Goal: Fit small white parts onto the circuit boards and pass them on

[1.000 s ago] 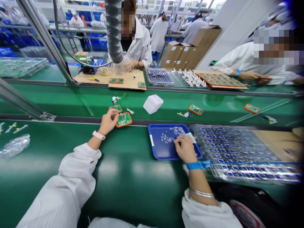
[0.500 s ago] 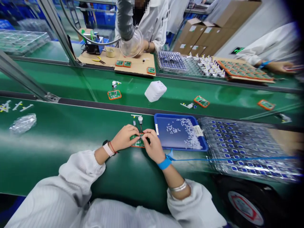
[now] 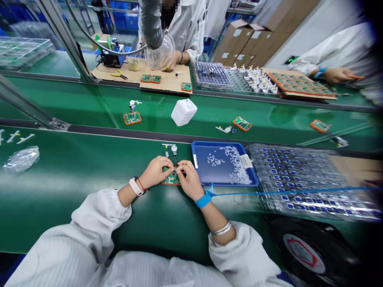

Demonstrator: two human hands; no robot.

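Circuit board (image 3: pixel 171 180) placed flat under both hands, long axis side to side; left end reached by left hand (image 3: pixel 156 172), right end covered by right hand (image 3: pixel 190 181). Neither is clearly nearer; fingertips bunched, grip can't be told.

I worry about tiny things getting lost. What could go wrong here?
The blue tray of tiny white pieces sits beside the right grip, so a bump might scatter them. The blue wrist cord crosses the clear trays and could snag. The thin wires above the green board might get tugged loose.
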